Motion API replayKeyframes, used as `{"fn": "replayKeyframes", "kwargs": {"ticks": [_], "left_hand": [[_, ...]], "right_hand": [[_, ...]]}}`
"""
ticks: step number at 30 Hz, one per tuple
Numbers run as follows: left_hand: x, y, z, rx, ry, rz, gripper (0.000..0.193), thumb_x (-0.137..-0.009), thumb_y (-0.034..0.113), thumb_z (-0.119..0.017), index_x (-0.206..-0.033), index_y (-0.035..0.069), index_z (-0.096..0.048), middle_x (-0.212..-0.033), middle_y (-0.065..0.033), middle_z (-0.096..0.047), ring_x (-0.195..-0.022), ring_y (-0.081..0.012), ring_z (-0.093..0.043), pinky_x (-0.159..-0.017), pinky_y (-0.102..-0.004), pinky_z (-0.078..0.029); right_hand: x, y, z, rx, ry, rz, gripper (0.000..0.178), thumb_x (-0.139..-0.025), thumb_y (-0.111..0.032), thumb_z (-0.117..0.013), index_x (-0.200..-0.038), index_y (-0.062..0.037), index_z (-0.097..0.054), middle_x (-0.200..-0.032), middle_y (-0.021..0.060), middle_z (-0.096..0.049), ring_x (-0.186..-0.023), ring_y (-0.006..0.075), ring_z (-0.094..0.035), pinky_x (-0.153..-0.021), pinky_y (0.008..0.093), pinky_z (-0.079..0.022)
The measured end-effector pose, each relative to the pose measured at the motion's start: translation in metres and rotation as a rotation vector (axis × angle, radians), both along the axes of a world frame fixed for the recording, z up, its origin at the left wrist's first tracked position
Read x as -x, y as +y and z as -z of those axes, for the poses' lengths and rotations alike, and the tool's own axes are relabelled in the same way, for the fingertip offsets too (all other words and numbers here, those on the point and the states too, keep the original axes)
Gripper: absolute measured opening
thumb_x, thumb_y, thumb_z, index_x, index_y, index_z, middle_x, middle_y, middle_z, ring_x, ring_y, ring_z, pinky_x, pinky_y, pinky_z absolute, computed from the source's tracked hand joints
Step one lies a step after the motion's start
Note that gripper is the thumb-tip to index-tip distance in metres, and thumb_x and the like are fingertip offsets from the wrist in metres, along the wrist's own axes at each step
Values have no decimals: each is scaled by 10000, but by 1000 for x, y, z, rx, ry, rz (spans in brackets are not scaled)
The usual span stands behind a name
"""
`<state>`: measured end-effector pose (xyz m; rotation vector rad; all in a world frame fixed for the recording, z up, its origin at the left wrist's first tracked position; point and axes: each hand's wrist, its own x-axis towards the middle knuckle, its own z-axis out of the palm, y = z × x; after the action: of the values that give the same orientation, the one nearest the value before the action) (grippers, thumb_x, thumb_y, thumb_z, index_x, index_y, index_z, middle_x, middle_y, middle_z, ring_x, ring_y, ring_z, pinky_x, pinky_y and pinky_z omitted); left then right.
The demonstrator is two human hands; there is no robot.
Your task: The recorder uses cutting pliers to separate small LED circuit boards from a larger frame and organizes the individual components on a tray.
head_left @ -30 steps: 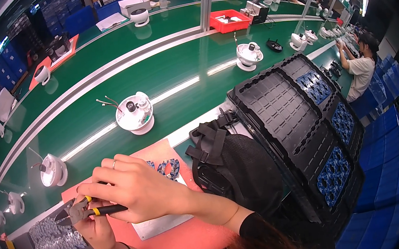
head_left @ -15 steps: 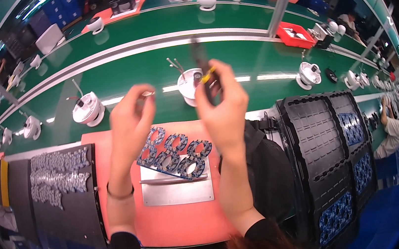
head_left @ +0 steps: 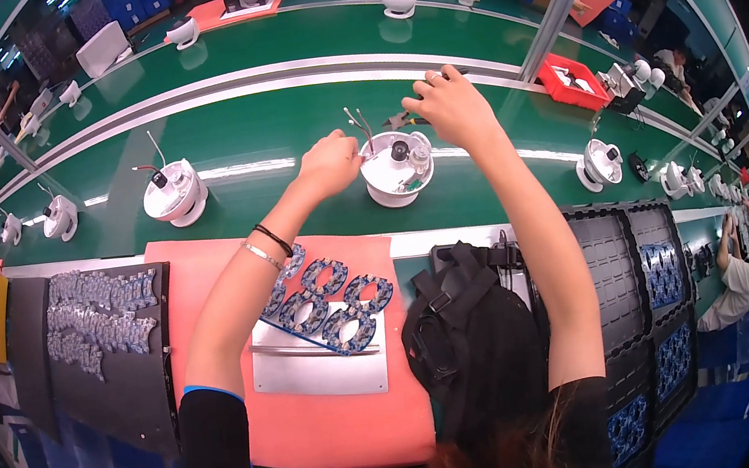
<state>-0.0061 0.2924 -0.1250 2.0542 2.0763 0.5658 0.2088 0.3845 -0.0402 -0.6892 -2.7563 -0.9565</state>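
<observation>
A white round housing with a small dark lens part and thin wires stands on the green belt in front of me. My left hand is closed at its left rim, where the wires stick up. My right hand reaches over the housing's far side, fingers curled around a dark tool that lies low over the belt. Both forearms stretch up from the lower edge.
More white housings stand along the belt. Near me, a pink mat holds a metal plate with ring-shaped circuit boards. A black tray of grey parts lies left; a black bag and black trays right. Other people work at the top and right.
My view has swung from the left and settled over the housing. Both hands have moved from above the mat out to the housing, and the right hand has lowered the tool toward the belt.
</observation>
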Motion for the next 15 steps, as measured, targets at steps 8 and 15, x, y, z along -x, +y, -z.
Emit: {"fn": "replayKeyframes", "kwargs": {"ticks": [8, 15], "left_hand": [[-11, 18, -7, -133, -26, 53, 104, -869, 152, -630, -860, 57, -671, -1037, -125, -635, -1006, -334, -633, -843, -479, -525], [-21, 28, -11, -128, -66, 63, 118, -875, 172, -644, -849, 58, -658, -1032, -115, -632, -990, -328, -632, -826, -472, -518]], "right_hand": [[-16, 31, 32, 109, -97, -160, 339, -792, -84, -686, -1105, -212, -654, -1023, -1, -650, -1101, 220, -599, -973, 380, -430], [-25, 33, 38, 100, -76, -137, 257, -813, -108, -677, -1048, -210, -667, -1043, 0, -661, -1145, 224, -598, -977, 394, -432]]}}
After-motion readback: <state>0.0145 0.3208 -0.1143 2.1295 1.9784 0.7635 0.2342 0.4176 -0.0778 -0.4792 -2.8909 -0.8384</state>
